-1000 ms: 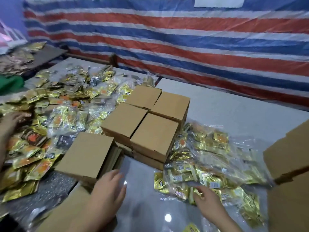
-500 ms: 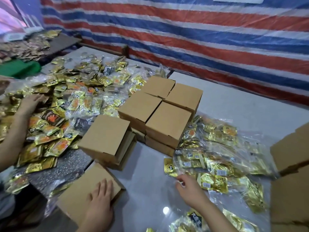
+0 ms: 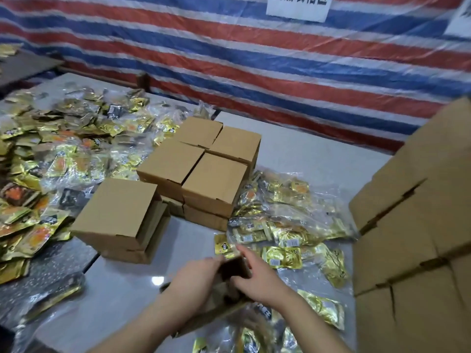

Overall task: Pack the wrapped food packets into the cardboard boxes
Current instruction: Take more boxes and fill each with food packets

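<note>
Between the fingers: a small open box (image 3: 229,284) is held by both hands, its dark mouth facing up.
Change: half a second ago the left hand (image 3: 193,284) lay flat on a folded carton and the right hand (image 3: 257,276) reached to the packets; now both have met on the box.
Left fingers: curled round its near-left wall.
Right fingers: gripping its far-right rim.
Packets: gold packets (image 3: 281,257) lie just beyond the right fingers, loose on the worktop (image 3: 122,284).
Meaning: likely the box is being shaped, filling not yet begun.
Beyond: closed boxes (image 3: 204,164) stacked further off.
</note>
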